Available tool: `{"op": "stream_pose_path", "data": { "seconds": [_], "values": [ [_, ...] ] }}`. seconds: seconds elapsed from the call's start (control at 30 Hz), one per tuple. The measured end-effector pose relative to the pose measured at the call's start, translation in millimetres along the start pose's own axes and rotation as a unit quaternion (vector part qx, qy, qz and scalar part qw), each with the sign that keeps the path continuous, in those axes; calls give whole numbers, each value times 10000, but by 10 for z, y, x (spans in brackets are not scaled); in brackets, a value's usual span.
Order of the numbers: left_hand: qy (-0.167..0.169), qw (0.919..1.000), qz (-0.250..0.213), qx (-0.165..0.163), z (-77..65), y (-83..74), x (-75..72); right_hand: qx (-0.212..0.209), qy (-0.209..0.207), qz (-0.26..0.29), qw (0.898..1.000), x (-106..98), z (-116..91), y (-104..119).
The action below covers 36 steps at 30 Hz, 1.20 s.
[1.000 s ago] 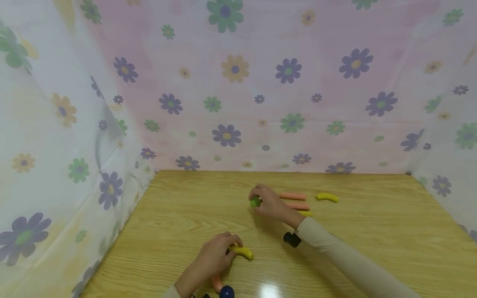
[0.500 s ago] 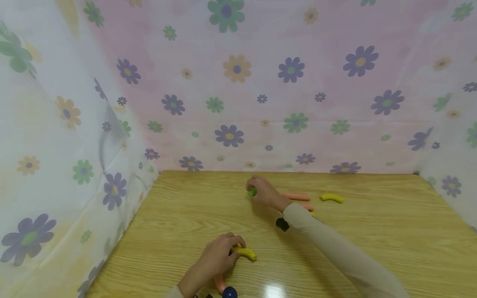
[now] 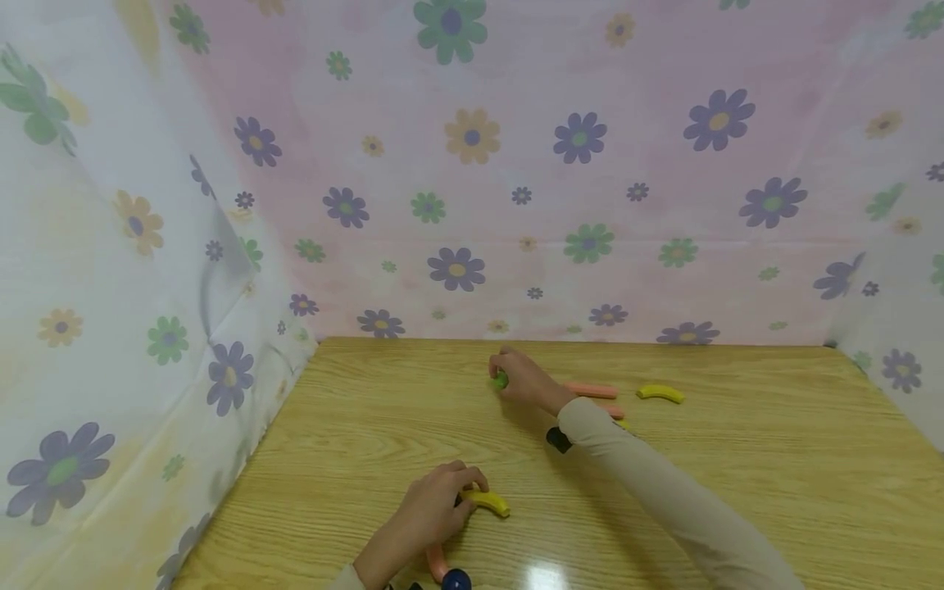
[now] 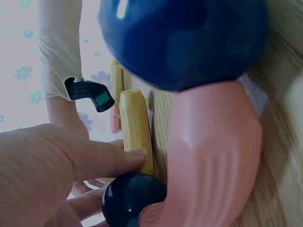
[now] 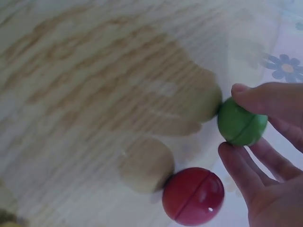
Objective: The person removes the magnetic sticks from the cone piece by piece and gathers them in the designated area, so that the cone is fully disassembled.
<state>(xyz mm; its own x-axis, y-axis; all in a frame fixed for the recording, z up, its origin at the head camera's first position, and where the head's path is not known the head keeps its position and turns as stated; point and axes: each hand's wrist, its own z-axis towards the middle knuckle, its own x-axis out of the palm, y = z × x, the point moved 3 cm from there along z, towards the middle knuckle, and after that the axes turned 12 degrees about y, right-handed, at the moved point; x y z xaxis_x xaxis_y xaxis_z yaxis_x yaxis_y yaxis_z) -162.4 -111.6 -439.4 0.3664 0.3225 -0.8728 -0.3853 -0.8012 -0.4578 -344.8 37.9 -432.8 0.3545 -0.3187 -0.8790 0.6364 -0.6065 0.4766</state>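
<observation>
One end of a curved yellow stick (image 3: pixel 490 503) is pinched between the thumb and fingers of the left hand (image 3: pixel 435 504), above the wooden table (image 3: pixel 354 426). That end is met by a blue ball (image 4: pixel 130 198), and this is touched by a pink stick (image 4: pixel 213 156) with a second blue ball (image 4: pixel 184 42) at its other end. Farther off, a green ball (image 5: pixel 242 122) is gripped on the tabletop by the thumb and fingertips of the right hand (image 3: pixel 525 381), just beside a red ball (image 5: pixel 193 196).
</observation>
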Motion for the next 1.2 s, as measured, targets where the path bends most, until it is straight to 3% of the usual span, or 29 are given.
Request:
{"op": "stream_pose_path", "data": {
  "seconds": [0.27, 0.53, 0.77, 1.2],
  "values": [
    [82, 9998, -113, -144, 19, 28, 23, -177, 238, 79, 9995, -24, -34, -8],
    [38, 10000, -73, -54, 13, 13, 13, -569, 20, 80, 9983, -19, -35, -54],
    [29, 9999, -72, -74, 14, 8, 12, -214, 151, 84, 9996, -16, -47, -36],
    [-40, 10000, -30, 20, 2, 23, 15, -232, -13, 105, 9997, -151, -129, 43]
  ]
}}
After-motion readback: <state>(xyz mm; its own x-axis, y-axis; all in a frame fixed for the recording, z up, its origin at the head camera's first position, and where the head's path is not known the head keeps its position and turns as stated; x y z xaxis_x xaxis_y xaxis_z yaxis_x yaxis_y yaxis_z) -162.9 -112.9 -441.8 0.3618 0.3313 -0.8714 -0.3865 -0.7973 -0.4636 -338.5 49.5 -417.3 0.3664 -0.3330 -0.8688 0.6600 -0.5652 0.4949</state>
